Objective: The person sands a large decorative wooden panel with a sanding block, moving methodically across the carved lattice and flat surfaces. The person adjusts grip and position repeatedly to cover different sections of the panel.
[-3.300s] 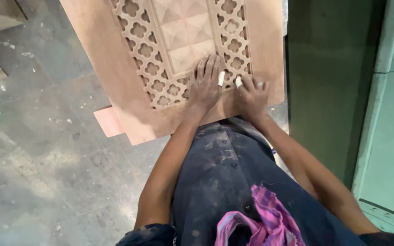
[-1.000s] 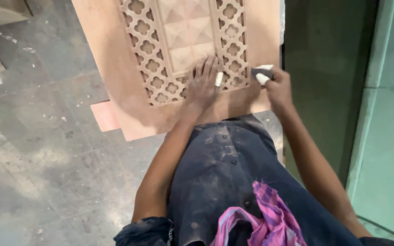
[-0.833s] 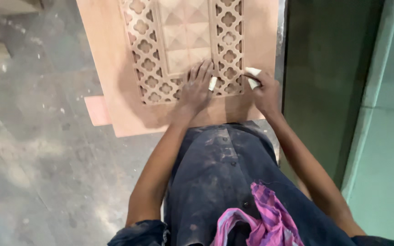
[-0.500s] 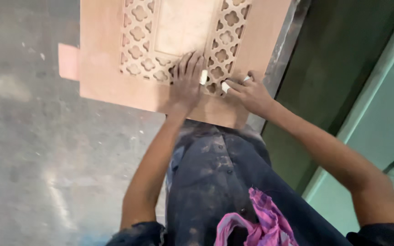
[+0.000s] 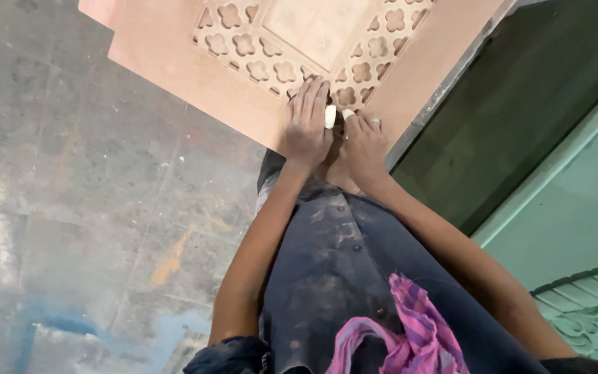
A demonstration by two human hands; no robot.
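Panel, carved, lies flat by the knees. Right hand, earlier off at the edge, now sits beside left hand; both press fingers extended on the lattice, gripping nothing.

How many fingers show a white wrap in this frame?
2: one white wrap on the left hand, one white wrap on the right hand, both resting on the carved panel. Others may be hidden.
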